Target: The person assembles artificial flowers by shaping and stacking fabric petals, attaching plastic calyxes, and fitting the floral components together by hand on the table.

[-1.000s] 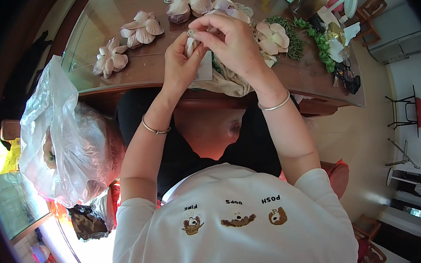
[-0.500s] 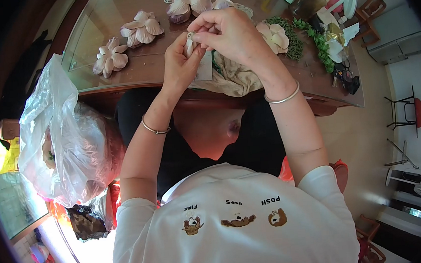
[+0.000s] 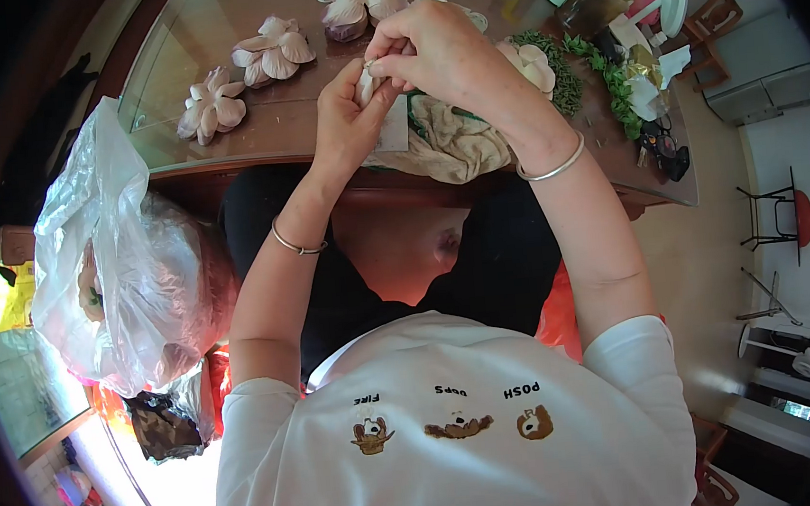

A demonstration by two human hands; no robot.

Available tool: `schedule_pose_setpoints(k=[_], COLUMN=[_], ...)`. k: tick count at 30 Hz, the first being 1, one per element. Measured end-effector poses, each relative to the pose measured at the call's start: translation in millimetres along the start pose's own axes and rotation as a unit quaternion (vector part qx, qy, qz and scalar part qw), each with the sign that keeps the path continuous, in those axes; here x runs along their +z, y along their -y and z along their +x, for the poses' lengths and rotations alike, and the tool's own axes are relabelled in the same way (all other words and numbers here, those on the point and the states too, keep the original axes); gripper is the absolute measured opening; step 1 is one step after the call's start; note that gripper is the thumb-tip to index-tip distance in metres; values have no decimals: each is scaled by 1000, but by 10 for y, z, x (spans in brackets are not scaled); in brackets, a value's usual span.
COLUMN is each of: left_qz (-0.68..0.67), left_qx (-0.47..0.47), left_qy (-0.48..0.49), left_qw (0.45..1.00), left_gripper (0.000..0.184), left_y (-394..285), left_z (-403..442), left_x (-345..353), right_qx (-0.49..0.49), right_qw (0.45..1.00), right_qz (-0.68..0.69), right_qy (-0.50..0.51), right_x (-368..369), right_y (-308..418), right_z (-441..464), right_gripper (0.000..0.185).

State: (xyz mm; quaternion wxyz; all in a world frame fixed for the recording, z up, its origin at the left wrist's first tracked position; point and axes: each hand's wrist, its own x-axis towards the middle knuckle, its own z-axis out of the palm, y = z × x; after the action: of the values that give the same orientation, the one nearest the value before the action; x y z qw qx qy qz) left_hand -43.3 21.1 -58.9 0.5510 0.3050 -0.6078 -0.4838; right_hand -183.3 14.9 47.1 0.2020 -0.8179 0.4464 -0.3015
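A small whitish artificial flower bud (image 3: 367, 87) is held upright over the table's near edge. My left hand (image 3: 345, 120) is closed round its lower part, thumb and fingers pressed on it. With thumb and forefinger together, my right hand (image 3: 446, 55) pinches at the tip of the bud; its fingers partly cover what they grip. Beyond my hands lie pale purple-white artificial flowers: one at the left (image 3: 211, 106), another beside it (image 3: 273, 51) and one behind (image 3: 363, 7). A cream flower (image 3: 530, 64) shows just past my right wrist.
A crumpled beige cloth (image 3: 458, 144) and a pale card (image 3: 393, 128) lie at the table edge. Green foliage (image 3: 615, 84), a jar with a yellow lid (image 3: 599, 0) and keys (image 3: 646, 153) are on the right. A large plastic bag (image 3: 132, 284) stands at my left.
My right forearm and elbow have swung outward to the right, and the right hand has tilted slightly. Both hands stay at the bud.
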Motion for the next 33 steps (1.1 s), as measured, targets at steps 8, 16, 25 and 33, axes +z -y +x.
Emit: schedule_pose_setpoints(k=[8, 16, 25, 33], left_qz=[-24, -48, -31, -25], left_qx=[15, 23, 20, 2], left_qy=[-10, -15, -10, -6], left_qw=[1000, 998, 999, 1000], left_gripper=[15, 16, 15, 15], left_y=[-68, 5, -47, 29], left_z=[-9, -4, -1, -15], left_x=[49, 39, 41, 20], right_qx=[-37, -1, -21, -40], right_qw=[997, 1000, 996, 992], right_qz=[-58, -5, -10, -102], right_qy=[-29, -26, -88, -63], right_x=[23, 24, 81, 21], right_y=[-7, 81, 52, 121], right_z=[-28, -87, -95, -52], right_gripper=[12, 11, 9, 10])
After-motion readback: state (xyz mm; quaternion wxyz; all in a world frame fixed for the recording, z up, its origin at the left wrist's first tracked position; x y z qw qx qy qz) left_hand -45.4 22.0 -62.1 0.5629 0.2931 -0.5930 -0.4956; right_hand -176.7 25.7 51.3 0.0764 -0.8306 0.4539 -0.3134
